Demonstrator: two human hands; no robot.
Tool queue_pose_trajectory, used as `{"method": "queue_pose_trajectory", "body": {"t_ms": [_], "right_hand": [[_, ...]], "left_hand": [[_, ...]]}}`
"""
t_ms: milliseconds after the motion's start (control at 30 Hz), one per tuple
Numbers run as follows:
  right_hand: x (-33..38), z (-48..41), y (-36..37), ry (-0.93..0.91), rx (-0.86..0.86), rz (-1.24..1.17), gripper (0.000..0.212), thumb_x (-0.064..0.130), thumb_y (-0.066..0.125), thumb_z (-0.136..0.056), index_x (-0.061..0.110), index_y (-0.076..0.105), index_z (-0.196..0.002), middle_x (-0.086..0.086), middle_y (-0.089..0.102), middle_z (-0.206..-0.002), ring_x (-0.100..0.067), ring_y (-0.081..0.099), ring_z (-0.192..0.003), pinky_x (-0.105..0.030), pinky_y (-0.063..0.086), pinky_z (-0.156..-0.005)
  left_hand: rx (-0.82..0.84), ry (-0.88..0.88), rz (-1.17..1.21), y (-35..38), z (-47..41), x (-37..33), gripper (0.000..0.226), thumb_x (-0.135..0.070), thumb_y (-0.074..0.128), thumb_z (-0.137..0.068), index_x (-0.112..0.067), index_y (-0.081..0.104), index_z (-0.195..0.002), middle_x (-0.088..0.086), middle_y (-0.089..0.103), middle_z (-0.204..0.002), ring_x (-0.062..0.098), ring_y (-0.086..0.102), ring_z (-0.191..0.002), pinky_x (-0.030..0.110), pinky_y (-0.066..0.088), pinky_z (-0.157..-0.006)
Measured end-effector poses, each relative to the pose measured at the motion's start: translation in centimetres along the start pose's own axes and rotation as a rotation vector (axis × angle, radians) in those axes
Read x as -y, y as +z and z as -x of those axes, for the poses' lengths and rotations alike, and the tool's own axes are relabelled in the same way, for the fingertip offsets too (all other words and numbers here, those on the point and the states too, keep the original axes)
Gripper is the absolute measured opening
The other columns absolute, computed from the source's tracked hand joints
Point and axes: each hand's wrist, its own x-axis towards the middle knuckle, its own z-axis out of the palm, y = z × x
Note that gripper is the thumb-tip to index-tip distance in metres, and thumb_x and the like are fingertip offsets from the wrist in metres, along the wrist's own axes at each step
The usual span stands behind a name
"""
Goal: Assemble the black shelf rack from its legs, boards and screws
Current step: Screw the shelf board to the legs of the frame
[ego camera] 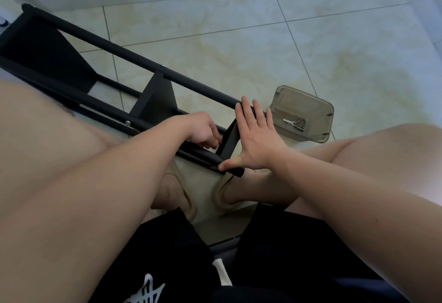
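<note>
We are sandwiching the small black shelf board (228, 142): right hand (258, 142) flat outside, left hand (203, 128) curling inside, grip indiscernible.

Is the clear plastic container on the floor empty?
No, the plastic container holds a few small metal pieces on its bottom.

Black shorts (287, 255) (white print (146, 290), white drawstring (221, 272)); 2 beige slippers (221, 197); arms sleeveless.
</note>
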Motion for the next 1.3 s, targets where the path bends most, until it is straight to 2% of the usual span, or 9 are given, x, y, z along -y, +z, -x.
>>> {"method": "queue_pose_trajectory", "body": {"t_ms": [267,400,533,700,867,967,1100,1200,1300], "right_hand": [[-0.1,0.0,-0.1,0.001,0.002,-0.004,0.160,0.105,0.039,-0.046,0.006,-0.018,-0.158,-0.012,-0.027,-0.165,-0.037,-0.024,-0.152,-0.060,-0.005,-0.123],[0.2,0.0,-0.1,0.002,0.002,0.005,0.159,0.104,0.044,-0.049,0.006,-0.018,-0.158,-0.011,-0.026,-0.166,-0.037,-0.023,-0.152,-0.061,-0.004,-0.123],[0.4,0.2,-0.2,0.005,-0.001,0.000,0.158,0.102,0.050,-0.052,0.006,-0.018,-0.158,-0.011,-0.026,-0.166,-0.037,-0.022,-0.153,-0.061,-0.003,-0.123],[0.7,0.6,-0.3,0.001,-0.007,-0.011,0.157,0.099,0.054,-0.054,0.006,-0.016,-0.159,-0.011,-0.025,-0.166,-0.038,-0.022,-0.153,-0.059,-0.007,-0.122],[0.6,0.7,-0.3,0.004,-0.005,-0.011,0.156,0.100,0.050,-0.054,0.006,-0.018,-0.158,-0.011,-0.026,-0.166,-0.038,-0.024,-0.152,-0.060,-0.007,-0.123],[0.7,0.7,-0.1,0.005,-0.016,-0.004,0.156,0.102,0.045,-0.052,0.006,-0.016,-0.159,-0.012,-0.024,-0.166,-0.037,-0.023,-0.152,-0.060,-0.006,-0.123],[0.7,0.8,0.0,0.005,-0.031,0.001,0.155,0.101,0.048,-0.054,0.006,-0.016,-0.159,-0.012,-0.024,-0.167,-0.037,-0.021,-0.153,-0.060,-0.005,-0.123],[0.6,0.8,-0.1,0.009,-0.031,0.009,0.155,0.101,0.048,-0.054,0.006,-0.016,-0.159,-0.012,-0.024,-0.166,-0.038,-0.022,-0.153,-0.060,-0.005,-0.123],[0.7,0.8,-0.1,0.011,-0.030,0.005,0.155,0.101,0.049,-0.054,0.006,-0.015,-0.159,-0.012,-0.024,-0.166,-0.038,-0.022,-0.153,-0.060,-0.006,-0.123]], "left_hand": [[0.034,0.013,0.154,-0.1,-0.4,0.3,0.013,-0.007,0.068,-0.091,-0.019,0.071,-0.092,0.000,0.074,-0.077,0.010,0.067,-0.070,0.024,0.058,-0.072],[0.055,-0.006,0.160,0.0,-0.8,0.5,0.016,-0.003,0.069,-0.089,-0.018,0.072,-0.087,0.002,0.077,-0.081,0.009,0.071,-0.071,0.020,0.058,-0.066],[0.067,-0.016,0.070,0.9,-1.3,0.3,0.010,-0.015,0.066,-0.093,-0.016,0.075,-0.087,-0.002,0.077,-0.076,0.007,0.070,-0.067,0.023,0.054,-0.068],[0.150,-0.048,-0.054,1.2,-1.5,-0.1,0.017,-0.016,0.069,-0.077,-0.027,0.078,-0.067,-0.005,0.075,-0.069,0.011,0.068,-0.063,0.025,0.052,-0.068],[0.211,-0.083,-0.065,1.1,-1.4,-0.6,0.019,-0.024,0.072,-0.061,-0.019,0.079,-0.079,0.002,0.069,-0.068,0.021,0.059,-0.064,0.033,0.048,-0.071],[0.275,-0.135,-0.033,0.9,-1.5,-0.4,0.016,-0.017,0.071,-0.070,-0.017,0.079,-0.083,0.005,0.068,-0.070,0.020,0.059,-0.062,0.030,0.047,-0.069],[0.338,-0.151,0.057,1.0,-2.1,0.1,0.020,-0.003,0.066,-0.082,-0.004,0.074,-0.101,0.014,0.070,-0.094,0.021,0.064,-0.085,0.034,0.049,-0.086],[0.373,-0.148,0.129,1.1,-2.2,0.1,0.016,0.001,0.064,-0.085,-0.011,0.073,-0.091,0.010,0.071,-0.095,0.019,0.067,-0.089,0.029,0.050,-0.092],[0.405,-0.164,0.171,1.1,-2.2,0.3,0.030,0.003,0.061,-0.086,-0.016,0.078,-0.070,0.003,0.076,-0.087,0.013,0.071,-0.082,0.024,0.053,-0.087]]}}
